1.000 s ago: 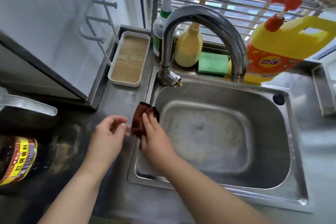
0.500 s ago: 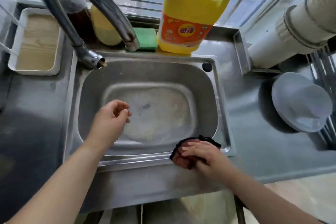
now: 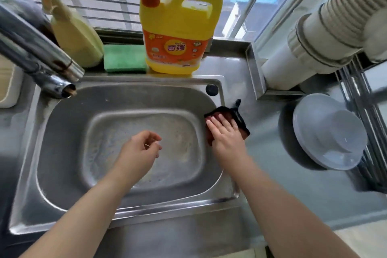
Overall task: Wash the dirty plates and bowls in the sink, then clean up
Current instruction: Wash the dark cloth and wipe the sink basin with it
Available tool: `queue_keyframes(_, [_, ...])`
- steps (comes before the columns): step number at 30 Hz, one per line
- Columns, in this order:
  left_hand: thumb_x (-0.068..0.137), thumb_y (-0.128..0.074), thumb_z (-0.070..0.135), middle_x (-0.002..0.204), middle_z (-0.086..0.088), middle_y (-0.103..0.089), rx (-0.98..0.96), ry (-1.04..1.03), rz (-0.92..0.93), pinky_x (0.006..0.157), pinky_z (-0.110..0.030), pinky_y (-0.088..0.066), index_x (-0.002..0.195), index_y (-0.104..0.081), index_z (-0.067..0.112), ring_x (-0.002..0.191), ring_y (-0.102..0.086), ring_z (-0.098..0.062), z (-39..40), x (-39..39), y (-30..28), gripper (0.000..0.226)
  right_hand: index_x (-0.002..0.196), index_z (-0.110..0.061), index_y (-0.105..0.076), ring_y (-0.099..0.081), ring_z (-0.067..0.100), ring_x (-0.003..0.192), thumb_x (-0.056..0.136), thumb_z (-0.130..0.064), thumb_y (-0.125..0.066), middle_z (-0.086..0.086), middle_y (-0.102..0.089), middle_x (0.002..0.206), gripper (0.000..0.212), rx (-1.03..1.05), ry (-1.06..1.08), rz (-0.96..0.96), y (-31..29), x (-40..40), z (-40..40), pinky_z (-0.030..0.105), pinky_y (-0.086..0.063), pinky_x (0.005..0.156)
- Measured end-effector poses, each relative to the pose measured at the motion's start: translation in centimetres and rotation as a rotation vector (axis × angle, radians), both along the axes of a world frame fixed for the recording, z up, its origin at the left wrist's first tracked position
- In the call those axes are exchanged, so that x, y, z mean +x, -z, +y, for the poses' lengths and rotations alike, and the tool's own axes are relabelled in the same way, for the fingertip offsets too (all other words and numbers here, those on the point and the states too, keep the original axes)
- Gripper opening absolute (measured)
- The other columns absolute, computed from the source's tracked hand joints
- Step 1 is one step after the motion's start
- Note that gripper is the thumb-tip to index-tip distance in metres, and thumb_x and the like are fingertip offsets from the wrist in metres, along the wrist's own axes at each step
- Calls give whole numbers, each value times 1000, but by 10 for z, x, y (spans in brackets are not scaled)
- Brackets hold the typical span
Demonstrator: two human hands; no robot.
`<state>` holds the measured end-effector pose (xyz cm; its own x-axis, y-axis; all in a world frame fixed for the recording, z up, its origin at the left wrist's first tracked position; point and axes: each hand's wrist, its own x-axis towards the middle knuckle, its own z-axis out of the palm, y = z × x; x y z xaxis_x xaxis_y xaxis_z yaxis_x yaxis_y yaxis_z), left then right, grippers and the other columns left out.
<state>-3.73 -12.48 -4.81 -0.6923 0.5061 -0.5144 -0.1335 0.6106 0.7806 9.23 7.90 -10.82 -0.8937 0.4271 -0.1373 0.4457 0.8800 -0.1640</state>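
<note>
The right hand [image 3: 225, 132] lies flat, fingers straight, pressing a dark red cloth [image 3: 240, 120] onto the right rim of the sink [image 3: 134, 208] — a wiping posture, likely the clean-up stage. The left hand [image 3: 139, 150] hovers over the sink basin, fingers loosely curled, holding nothing; probably idle while the other works. The washed dishes sit right of the sink on the counter [image 3: 272, 165]: one pale plate [image 3: 307, 132] with one bowl [image 3: 335, 138] upturned on it, apparently to drain. Behind the sink stand one yellow detergent jug [image 3: 178, 33], one green sponge [image 3: 124, 58] and one pale yellow bottle [image 3: 75, 37] — kept within reach. No dishes remain in the sink.
</note>
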Motion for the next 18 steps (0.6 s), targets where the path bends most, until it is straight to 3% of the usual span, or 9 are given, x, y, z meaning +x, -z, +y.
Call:
queue_keyframes(2, [92, -52, 4, 83, -9, -68, -6, -5, 21, 64, -28, -48, 84, -59, 22, 77, -65, -25, 7, -4, 1, 21, 120, -9, -67, -58, 32, 119, 64, -10, -53, 7, -66, 122, 58, -18, 48, -7, 0, -24, 10, 55, -40, 99])
queue_keyframes(6, [92, -53, 5, 85, -10, -69, -11, -40, 25, 70, -33, -51, 87, -60, 20, 77, -66, -21, 10, -16, 2, 17, 127, -11, -62, -53, 30, 126, 60, -5, -57, 8, -58, 134, 68, -5, 20, 14, 3, -13, 8, 57, -42, 100])
queue_keyframes(11, [92, -52, 0, 82, -6, -68, 19, -139, 38, 57, -9, -46, 87, -61, 15, 70, -65, -16, -6, -27, 4, 18, 151, -22, -25, -20, 36, 143, 87, 2, -43, 6, -12, 161, 71, -207, 269, 91, -9, -91, 39, 40, -16, 116])
queue_keyframes(16, [91, -54, 0, 80, -5, -68, 3, -207, -1, 65, -20, -49, 83, -61, 19, 70, -65, -18, -32, -31, 0, 22, 146, -8, -30, -43, 33, 124, 88, 9, -47, 10, -12, 154, 63, -283, 291, 215, -6, -110, -6, 32, -39, 99])
queue_keyframes(18, [92, -54, 1, 80, -4, -68, -6, -228, -9, 67, -23, -50, 84, -62, 20, 70, -65, -17, -42, -33, -1, 22, 146, -5, -31, -40, 25, 129, 89, 10, -48, 13, -14, 154, 62, -297, 193, 239, 2, -132, -30, 26, -41, 101])
